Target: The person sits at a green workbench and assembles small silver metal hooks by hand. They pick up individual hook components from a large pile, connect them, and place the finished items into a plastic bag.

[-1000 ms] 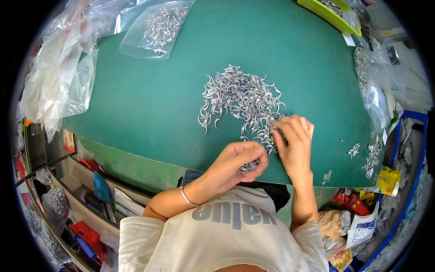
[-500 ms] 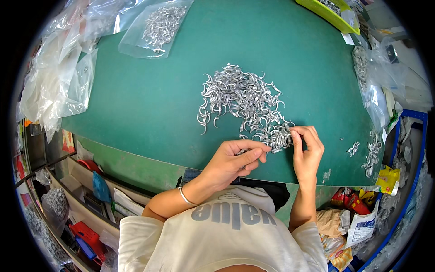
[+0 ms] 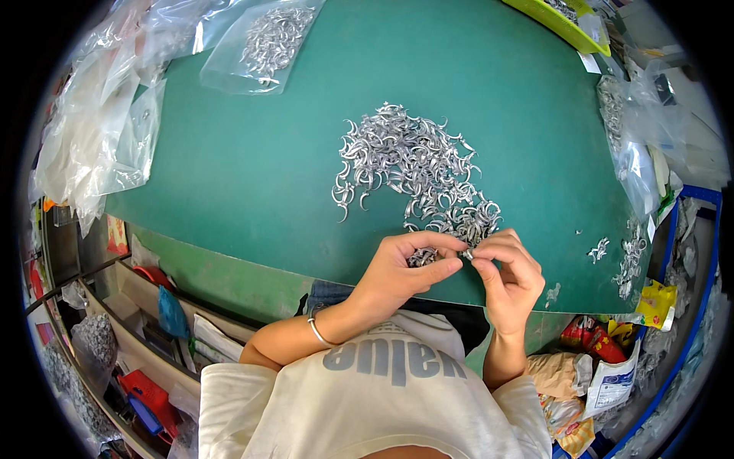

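A heap of small silver curved metal pieces point(image 3: 409, 157) lies on the green table, its near right end reaching my fingers. My left hand point(image 3: 401, 268) and my right hand point(image 3: 511, 277) meet just in front of that end. Thumb and forefinger of each are pinched together around one small silver metal piece point(image 3: 469, 253) between them, mostly covered by the fingertips. More metal pieces point(image 3: 422, 258) show inside the curl of my left hand; whether it grips them I cannot tell.
A clear bag of similar pieces point(image 3: 277, 46) lies at the far left beside empty plastic bags point(image 3: 95, 145). Loose pieces point(image 3: 630, 264) lie at the table's right edge, near filled bags point(image 3: 612, 107). A yellow-green tray point(image 3: 562, 24) stands far right. Open drawers point(image 3: 126, 294) are below left.
My right hand has moved left and nearer to me, from the heap's edge to my left fingertips. My left hand has shifted slightly right, its thumb and forefinger now at the small piece.
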Motion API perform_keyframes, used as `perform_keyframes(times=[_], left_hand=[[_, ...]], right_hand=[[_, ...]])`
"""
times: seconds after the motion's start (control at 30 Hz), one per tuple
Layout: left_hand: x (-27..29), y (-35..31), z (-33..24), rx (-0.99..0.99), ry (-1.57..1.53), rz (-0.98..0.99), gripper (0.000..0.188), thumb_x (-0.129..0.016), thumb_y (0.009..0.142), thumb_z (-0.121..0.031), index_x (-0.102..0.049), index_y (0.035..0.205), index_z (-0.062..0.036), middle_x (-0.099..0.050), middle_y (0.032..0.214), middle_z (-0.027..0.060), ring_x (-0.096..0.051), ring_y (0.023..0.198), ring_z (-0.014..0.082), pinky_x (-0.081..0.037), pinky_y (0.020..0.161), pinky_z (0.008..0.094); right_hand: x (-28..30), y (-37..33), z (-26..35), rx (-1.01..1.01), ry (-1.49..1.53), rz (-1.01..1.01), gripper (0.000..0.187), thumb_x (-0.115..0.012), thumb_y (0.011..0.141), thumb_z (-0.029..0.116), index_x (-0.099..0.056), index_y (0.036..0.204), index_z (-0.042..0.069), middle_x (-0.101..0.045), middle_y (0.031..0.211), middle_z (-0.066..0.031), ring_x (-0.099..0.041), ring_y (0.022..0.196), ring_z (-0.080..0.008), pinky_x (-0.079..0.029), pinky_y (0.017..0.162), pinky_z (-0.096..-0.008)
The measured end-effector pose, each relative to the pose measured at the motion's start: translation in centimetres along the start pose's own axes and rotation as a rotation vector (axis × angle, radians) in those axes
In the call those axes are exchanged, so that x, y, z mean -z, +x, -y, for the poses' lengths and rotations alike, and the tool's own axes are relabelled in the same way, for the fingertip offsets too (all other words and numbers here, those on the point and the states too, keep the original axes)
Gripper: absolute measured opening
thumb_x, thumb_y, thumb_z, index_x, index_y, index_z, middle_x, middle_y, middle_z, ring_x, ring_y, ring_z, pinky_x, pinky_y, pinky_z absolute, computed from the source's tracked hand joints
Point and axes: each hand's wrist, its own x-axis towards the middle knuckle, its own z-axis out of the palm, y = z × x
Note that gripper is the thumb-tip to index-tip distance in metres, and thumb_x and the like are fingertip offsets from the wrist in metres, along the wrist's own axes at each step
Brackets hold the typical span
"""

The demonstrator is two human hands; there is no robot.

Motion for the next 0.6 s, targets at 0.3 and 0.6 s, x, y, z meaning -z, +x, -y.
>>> perform_keyframes(times=[0.3, 0.6], left_hand=[[0.0, -0.1, 0.2, -0.097, 0.072, 0.01, 0.011, -0.063, 0.082, -0.004, -0.063, 0.093, -0.0005, -0.06, 0.08, -0.0014, -0.039, 0.055, -0.0004, -0.029, 0.046, 0.0154], [-0.1, -0.1, 0.2, -0.026, -0.039, 0.042, 0.013, -0.062, 0.083, -0.004, -0.062, 0.095, 0.0006, -0.056, 0.074, -0.0017, -0.038, 0.054, 0.0007, -0.027, 0.045, 0.0167]], right_hand=[[-0.3, 0.1, 1.0, 0.247, -0.235, 0.023, 0.015, -0.07, 0.065, -0.006, -0.064, 0.079, -0.002, -0.062, 0.076, -0.0106, -0.056, 0.069, -0.0239, -0.045, 0.062, -0.0319], [-0.2, -0.2, 1.1, 0.057, -0.203, -0.047, 0.021, -0.073, 0.065, 0.0, -0.062, 0.083, -0.003, -0.061, 0.08, -0.0116, -0.056, 0.073, -0.0244, -0.045, 0.067, -0.0324]])
